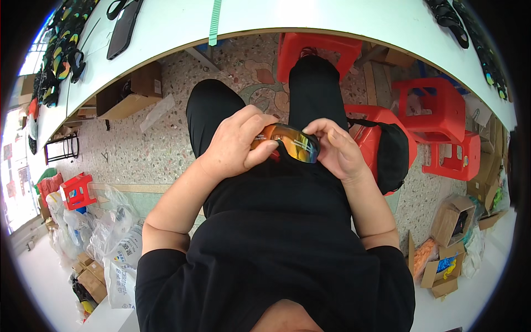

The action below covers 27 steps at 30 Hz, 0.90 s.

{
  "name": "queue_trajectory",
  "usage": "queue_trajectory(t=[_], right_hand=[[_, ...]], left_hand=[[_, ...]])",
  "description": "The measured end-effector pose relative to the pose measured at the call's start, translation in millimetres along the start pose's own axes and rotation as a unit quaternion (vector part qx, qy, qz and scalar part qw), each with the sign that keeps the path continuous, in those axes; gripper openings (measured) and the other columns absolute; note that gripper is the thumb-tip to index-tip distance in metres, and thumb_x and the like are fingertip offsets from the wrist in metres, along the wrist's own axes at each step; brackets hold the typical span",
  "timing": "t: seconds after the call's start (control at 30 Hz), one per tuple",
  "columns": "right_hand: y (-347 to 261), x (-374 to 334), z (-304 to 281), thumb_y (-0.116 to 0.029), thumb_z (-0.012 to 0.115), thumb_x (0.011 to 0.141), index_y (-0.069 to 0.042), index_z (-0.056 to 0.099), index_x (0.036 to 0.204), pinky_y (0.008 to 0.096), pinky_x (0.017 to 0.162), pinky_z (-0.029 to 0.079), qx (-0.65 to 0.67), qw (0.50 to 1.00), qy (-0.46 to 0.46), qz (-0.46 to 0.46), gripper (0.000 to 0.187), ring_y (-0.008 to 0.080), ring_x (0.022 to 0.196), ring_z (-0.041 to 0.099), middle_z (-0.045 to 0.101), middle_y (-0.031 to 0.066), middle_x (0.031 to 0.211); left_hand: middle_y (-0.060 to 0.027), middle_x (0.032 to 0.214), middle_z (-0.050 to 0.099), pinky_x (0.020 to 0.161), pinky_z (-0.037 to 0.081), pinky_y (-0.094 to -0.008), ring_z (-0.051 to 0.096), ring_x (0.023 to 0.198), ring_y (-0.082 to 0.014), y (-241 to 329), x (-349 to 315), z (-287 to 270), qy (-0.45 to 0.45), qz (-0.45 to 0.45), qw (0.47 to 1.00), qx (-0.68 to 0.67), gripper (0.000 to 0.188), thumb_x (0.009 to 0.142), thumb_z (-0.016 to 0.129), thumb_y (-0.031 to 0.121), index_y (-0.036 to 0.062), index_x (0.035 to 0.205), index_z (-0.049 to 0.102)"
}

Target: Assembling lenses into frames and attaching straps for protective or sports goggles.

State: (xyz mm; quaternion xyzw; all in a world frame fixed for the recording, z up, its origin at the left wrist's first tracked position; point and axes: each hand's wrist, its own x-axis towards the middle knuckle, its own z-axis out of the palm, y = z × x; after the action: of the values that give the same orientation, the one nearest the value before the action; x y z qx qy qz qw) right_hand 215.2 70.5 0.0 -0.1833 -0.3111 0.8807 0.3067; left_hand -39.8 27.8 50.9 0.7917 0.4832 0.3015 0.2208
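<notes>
Over my lap is a pair of ski goggles (298,145) with a mirrored orange-and-yellow lens and a dark frame. My left hand (239,143) grips their left end, thumb below and fingers curled over the top. At the other end, my right hand (337,148) has its fingers bent against the frame's upper right edge. Its palm is turned partly toward the goggles, and some of its fingers are hidden behind them. A bit of red shows under the nose part of the goggles.
Ahead is a white table (265,15) with a dark phone (123,30), a green tape strip (214,23) and goggles piled at both ends. Red stools (434,110) stand at the right, one bearing a black bag (391,157). Cartons (130,91) and plastic bags (123,249) lie around.
</notes>
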Motion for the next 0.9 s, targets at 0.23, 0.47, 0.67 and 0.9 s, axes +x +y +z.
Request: queue_trajectory(t=[0.23,0.47,0.67,0.9], right_hand=[[16,-18,5,-0.033,0.057,0.099,0.001,0.053,0.125,0.0307,0.092,0.048,0.094,0.993,0.062,-0.027,0.043,0.0150,0.105,0.059,0.061,0.0096,0.115],[9,4,18,-0.029,0.055,0.099,0.002,0.053,0.126,0.0341,0.098,0.048,0.092,0.995,0.045,0.016,0.040,0.0178,0.109,0.060,0.062,0.0119,0.118],[14,-10,12,-0.025,0.055,0.098,-0.003,0.056,0.120,0.0363,0.092,0.051,0.140,0.990,0.032,0.015,0.032,0.0191,0.106,0.061,0.063,0.0121,0.114],[13,-17,30,-0.022,0.055,0.098,-0.003,0.054,0.124,0.0400,0.094,0.051,0.149,0.983,0.105,-0.009,0.033,0.0229,0.109,0.060,0.061,0.0124,0.120]], left_hand=[[-0.0158,0.091,0.058,0.073,0.050,-0.0385,0.059,0.080,-0.0322,3,-5,11,0.010,-0.041,0.999,-0.032,0.035,0.088,0.057,0.026,-0.0007,0.110,0.061],[-0.0129,0.089,0.058,0.069,0.052,-0.0387,0.062,0.078,-0.0313,3,-9,11,0.025,-0.053,0.998,-0.008,0.031,0.086,0.064,0.026,0.0036,0.107,0.063],[-0.0144,0.091,0.059,0.073,0.051,-0.0396,0.061,0.083,-0.0335,-8,-18,12,0.072,-0.076,0.994,-0.004,0.028,0.088,0.061,0.024,0.0028,0.108,0.062],[-0.0146,0.091,0.057,0.072,0.051,-0.0411,0.061,0.081,-0.0336,-3,-20,24,0.080,-0.106,0.991,0.026,0.031,0.090,0.059,0.028,0.0026,0.109,0.061]])
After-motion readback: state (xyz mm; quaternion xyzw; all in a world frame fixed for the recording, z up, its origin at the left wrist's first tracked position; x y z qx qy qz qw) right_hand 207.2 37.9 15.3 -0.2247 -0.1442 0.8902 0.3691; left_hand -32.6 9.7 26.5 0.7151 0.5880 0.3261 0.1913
